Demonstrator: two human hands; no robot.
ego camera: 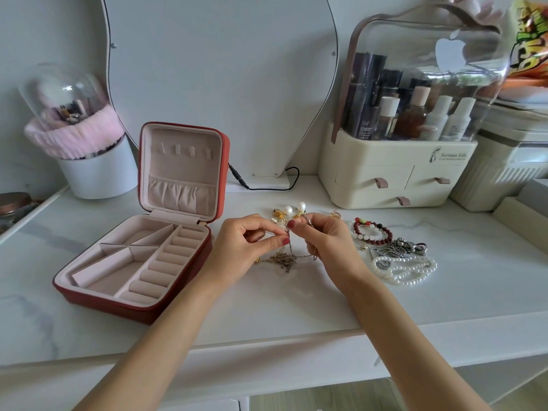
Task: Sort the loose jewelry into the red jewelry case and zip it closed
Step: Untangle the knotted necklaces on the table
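While my left hand point(249, 241) and right hand point(323, 238) both pinch the thin, limp gold chain point(284, 258), I judge it tangle-prone, best lifted near its clasp.

both bare forearms reach in from below, angling toward each other. left hand point(246, 243) curls, thumb and forefinger pinched together. right hand point(321, 243) mirrors it, fingertips pinched too, nearly touching the left's. wrists raised, knuckles facing outward.
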